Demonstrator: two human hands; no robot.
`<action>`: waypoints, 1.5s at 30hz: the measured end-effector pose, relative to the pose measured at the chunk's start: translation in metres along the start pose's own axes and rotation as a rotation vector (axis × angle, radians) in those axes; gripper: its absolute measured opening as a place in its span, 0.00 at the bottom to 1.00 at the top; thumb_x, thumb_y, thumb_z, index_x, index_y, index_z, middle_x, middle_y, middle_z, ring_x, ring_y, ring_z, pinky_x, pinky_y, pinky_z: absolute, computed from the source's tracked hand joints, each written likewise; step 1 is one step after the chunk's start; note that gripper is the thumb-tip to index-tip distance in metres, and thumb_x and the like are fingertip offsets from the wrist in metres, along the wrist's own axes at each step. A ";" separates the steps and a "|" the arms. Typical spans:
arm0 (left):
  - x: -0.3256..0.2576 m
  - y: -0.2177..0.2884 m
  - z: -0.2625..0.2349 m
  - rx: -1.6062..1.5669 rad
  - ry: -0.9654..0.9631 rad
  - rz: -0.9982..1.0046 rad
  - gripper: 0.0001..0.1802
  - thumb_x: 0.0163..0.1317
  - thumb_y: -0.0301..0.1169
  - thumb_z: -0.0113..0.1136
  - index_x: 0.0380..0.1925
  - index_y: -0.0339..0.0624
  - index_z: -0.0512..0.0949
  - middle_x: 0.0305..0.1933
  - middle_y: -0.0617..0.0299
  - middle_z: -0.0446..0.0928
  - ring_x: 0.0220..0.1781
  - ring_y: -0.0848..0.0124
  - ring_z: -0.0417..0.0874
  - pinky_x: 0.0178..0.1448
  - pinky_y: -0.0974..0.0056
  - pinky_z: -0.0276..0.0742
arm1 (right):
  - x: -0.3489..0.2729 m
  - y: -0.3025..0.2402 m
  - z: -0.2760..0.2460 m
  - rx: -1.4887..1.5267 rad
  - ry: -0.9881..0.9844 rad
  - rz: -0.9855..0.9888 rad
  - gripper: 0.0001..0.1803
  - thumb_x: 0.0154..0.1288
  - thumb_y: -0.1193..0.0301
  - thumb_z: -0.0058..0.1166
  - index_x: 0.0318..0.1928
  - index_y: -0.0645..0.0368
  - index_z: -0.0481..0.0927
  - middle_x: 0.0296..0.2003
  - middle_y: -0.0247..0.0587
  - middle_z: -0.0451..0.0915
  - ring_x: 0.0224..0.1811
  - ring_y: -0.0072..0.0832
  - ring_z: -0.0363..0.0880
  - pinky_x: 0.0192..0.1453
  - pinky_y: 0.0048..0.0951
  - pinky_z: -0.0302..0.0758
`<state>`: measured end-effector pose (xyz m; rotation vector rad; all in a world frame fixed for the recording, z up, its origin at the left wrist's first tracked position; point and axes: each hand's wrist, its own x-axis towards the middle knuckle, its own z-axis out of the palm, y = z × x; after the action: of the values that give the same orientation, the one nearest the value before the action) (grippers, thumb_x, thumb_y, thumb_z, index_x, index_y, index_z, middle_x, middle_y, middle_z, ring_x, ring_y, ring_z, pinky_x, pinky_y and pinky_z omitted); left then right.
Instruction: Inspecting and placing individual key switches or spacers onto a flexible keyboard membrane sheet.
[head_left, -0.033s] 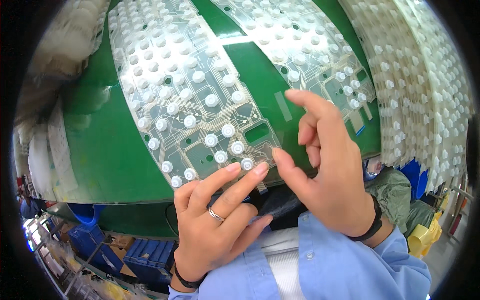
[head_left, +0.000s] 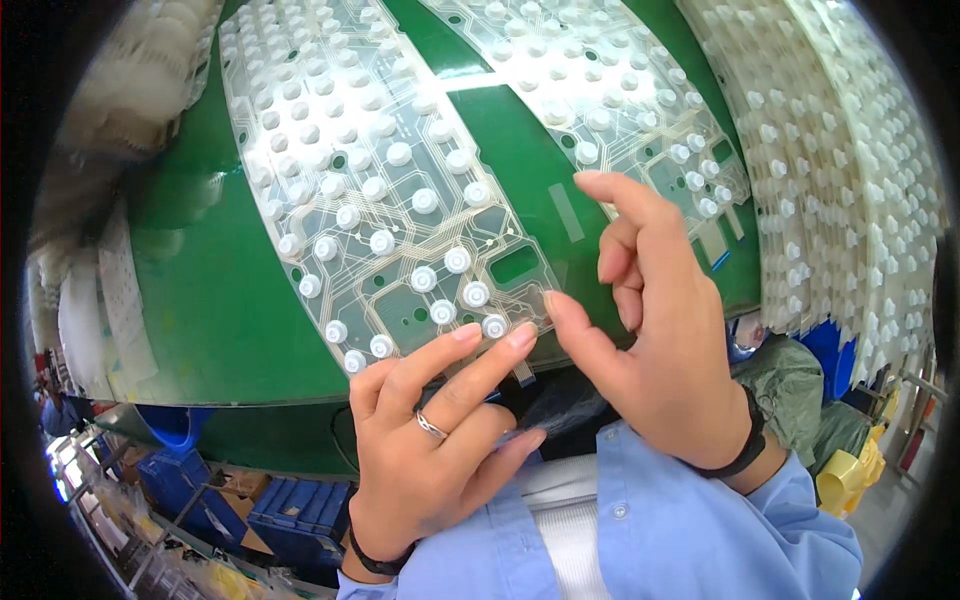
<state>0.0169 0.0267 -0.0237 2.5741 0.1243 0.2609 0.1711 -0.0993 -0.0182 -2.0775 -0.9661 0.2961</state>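
Observation:
A clear membrane keyboard sheet (head_left: 400, 275) with pale printed traces and several white rubber domes lies before me on the green work surface (head_left: 215, 330). My left hand (head_left: 430, 440) rests at its near edge, with the index and middle fingertips on the sheet beside the nearest domes and the thumb stretched out. Just right of it, my right hand (head_left: 655, 340) is held with thumb and index finger wide apart. That thumb's tip is at the sheet's near right corner, and whether it presses there I cannot tell. Nothing shows between the right fingers.
A second membrane sheet (head_left: 640, 110) lies to the right, with a short ribbon tail. Thick stacks of domed sheets stand at the far right (head_left: 840, 170) and the far left (head_left: 130, 90). Below the table's edge are blue crates (head_left: 300, 515) and a green plastic bag (head_left: 790, 390).
Very little differs. My right thumb and index fingertip sit slightly farther forward, and the left sheet has shifted a tiny bit under my hands.

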 end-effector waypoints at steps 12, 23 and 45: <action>-0.010 0.009 -0.006 -0.350 0.272 -0.185 0.12 0.48 0.35 0.73 0.17 0.45 0.78 0.48 0.56 0.85 0.61 0.55 0.77 0.61 0.58 0.66 | -0.042 -0.014 -0.030 0.332 -0.300 -0.145 0.18 0.57 0.74 0.65 0.48 0.62 0.80 0.38 0.44 0.81 0.39 0.40 0.81 0.42 0.35 0.77; -0.013 0.014 -0.006 -0.224 0.292 -0.240 0.11 0.47 0.33 0.71 0.17 0.44 0.77 0.48 0.55 0.85 0.61 0.53 0.77 0.64 0.57 0.63 | -0.038 -0.011 -0.032 0.062 -0.129 -0.379 0.09 0.52 0.74 0.67 0.36 0.57 0.83 0.41 0.41 0.83 0.46 0.43 0.80 0.50 0.40 0.76; -0.014 -0.019 -0.013 -0.097 0.015 -0.047 0.16 0.49 0.41 0.72 0.17 0.53 0.73 0.57 0.67 0.82 0.62 0.68 0.78 0.60 0.63 0.62 | 0.027 -0.008 0.002 0.157 -0.113 0.148 0.02 0.62 0.80 0.60 0.35 0.64 0.82 0.27 0.29 0.78 0.20 0.07 0.65 0.22 0.13 0.58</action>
<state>-0.0004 0.0478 -0.0252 2.4703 0.1737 0.2617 0.1837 -0.0752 -0.0102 -2.0079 -0.8276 0.5543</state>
